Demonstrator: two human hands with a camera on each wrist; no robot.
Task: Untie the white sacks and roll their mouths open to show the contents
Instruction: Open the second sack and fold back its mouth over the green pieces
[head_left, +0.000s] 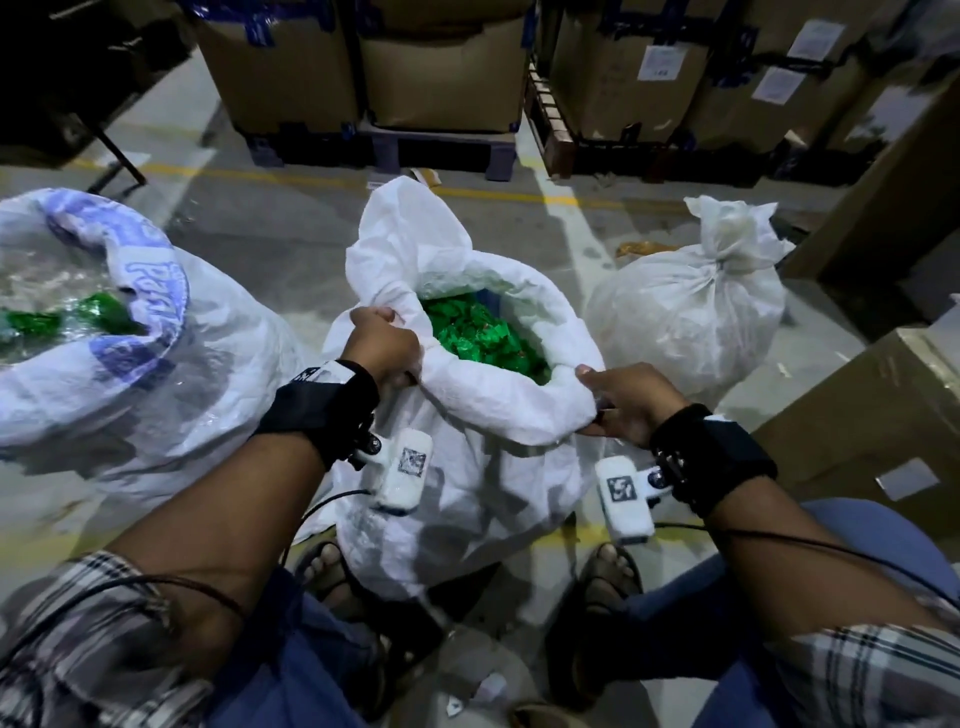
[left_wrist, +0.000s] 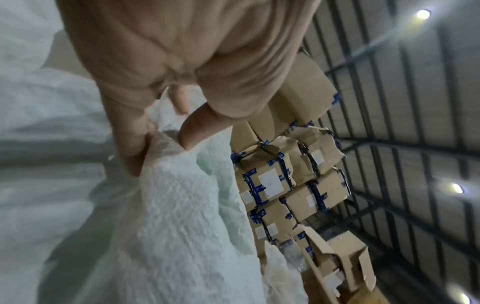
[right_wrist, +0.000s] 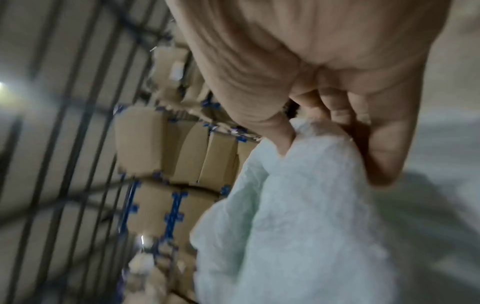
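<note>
A white woven sack (head_left: 467, 483) stands on the floor between my feet, its mouth open on green wrapped pieces (head_left: 483, 338). The near rim (head_left: 498, 395) is rolled outward; the far side still stands up in a tall flap. My left hand (head_left: 384, 343) grips the rim on the left, fingers and thumb pinching the fabric (left_wrist: 166, 148). My right hand (head_left: 623, 400) grips the rolled rim on the right, fingers curled into the cloth (right_wrist: 319, 131). A second sack (head_left: 119, 338) at left has its printed rim rolled down. A third sack (head_left: 696, 312) at right is tied shut with a knot.
Pallets of taped cardboard boxes (head_left: 447, 67) line the back, across a yellow floor line (head_left: 291, 179). More cartons (head_left: 893, 395) stand close on the right. A dark table leg (head_left: 119, 156) is at the upper left. My sandalled feet (head_left: 608, 577) flank the middle sack.
</note>
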